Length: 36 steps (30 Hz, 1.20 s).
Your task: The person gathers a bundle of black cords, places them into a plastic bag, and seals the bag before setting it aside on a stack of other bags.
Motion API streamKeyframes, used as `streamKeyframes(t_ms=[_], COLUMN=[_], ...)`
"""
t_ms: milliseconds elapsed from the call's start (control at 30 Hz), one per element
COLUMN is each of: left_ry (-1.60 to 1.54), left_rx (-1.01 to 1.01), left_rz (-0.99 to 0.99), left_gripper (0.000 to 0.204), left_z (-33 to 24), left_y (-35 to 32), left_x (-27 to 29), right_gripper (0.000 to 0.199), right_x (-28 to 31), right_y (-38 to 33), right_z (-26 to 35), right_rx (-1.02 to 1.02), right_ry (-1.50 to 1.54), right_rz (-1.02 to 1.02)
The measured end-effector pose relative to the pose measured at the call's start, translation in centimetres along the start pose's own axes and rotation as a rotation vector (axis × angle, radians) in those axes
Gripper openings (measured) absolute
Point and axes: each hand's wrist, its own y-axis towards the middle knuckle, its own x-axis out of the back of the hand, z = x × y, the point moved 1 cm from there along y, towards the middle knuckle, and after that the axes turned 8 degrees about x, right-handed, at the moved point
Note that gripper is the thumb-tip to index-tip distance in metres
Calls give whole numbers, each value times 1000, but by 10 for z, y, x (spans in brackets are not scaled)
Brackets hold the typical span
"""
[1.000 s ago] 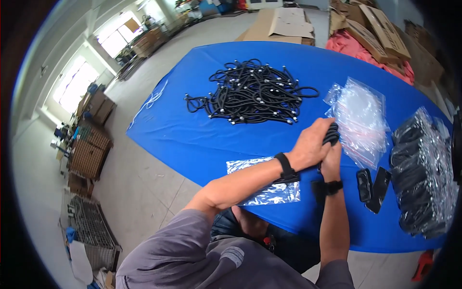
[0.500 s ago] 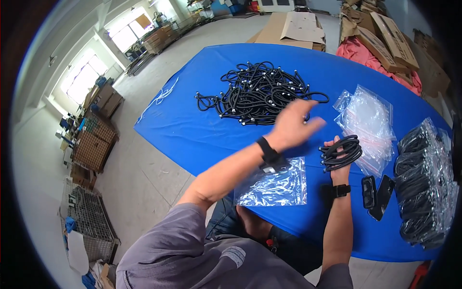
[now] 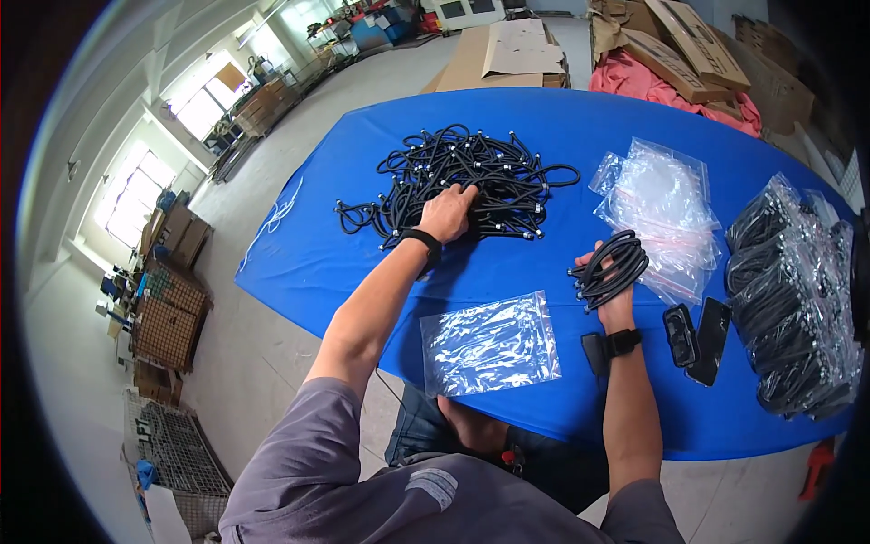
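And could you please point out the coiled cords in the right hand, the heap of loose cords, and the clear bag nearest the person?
Coiled cords (image 3: 627, 261): head view, on the loops' right side.
Heap of loose cords (image 3: 471, 172): head view, on its middle.
Clear bag (image 3: 492, 344): head view, on its middle.

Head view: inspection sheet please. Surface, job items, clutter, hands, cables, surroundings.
Surface: blue tabletop, lightly wrinkled.
Job items: pile of black cords; coiled black cords; flat clear bag; stacked clear bags; bagged black bundles.
Clutter: white string; two dark oblong items.
Left hand: on the pile; grip hidden.
Right hand: holds the coiled black cords.
Cables: thin dark strand near left elbow; kind unclear.
Surroundings: cardboard, pink sheet, wire cage.
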Motion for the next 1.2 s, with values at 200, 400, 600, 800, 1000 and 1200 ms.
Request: streamKeyframes(t_ms=[200, 400, 600, 800, 1000, 1200], left_ry=[-46, -332, -546, -497, -1114, -1540], left_rx=[17, -52, 153, 182, 314, 158], left_rz=[-139, -579, -282, -232, -82, 53], left_gripper=[24, 27, 40, 47, 47, 37], left_z=[14, 47, 19, 42, 25, -55], left_y=[11, 37, 31, 33, 15, -20], left_x=[20, 34, 70, 49, 56, 118], right_gripper=[24, 22, 22, 23, 24, 19], right_x=[4, 7, 9, 0, 13, -2], right_y=[3, 10, 5, 3, 5, 1], right_z=[-6, -12, -6, -5, -16, -12], right_rx=[-44, -107, -54, -27, -85, 52], right_ry=[128, 204, 90, 96, 279, 214], right_rz=[-1, 24, 11, 25, 2, 76])
